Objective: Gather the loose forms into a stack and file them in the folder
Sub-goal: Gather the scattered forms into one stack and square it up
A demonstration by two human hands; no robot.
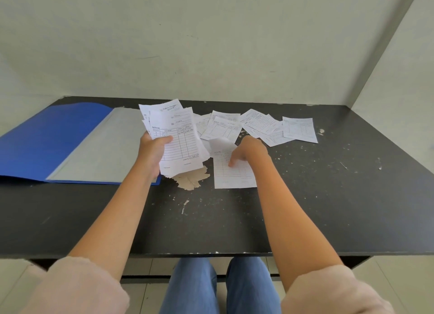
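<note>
My left hand (152, 152) grips a fanned bundle of white printed forms (175, 135), held tilted above the table beside the folder. The blue folder (54, 137) lies open at the left, its grey inner flap (103, 147) facing up. My right hand (246, 152) presses its fingertips onto a single form (232, 172) lying on the table; that sheet's top edge curls up. Several loose forms (258, 127) are spread overlapping along the back of the table, from the centre to the right.
The black table (328, 196) is scuffed, with a patch of torn surface (191, 178) just under the held bundle. Pale walls close in behind and to the right. The front edge of the table runs just above my knees.
</note>
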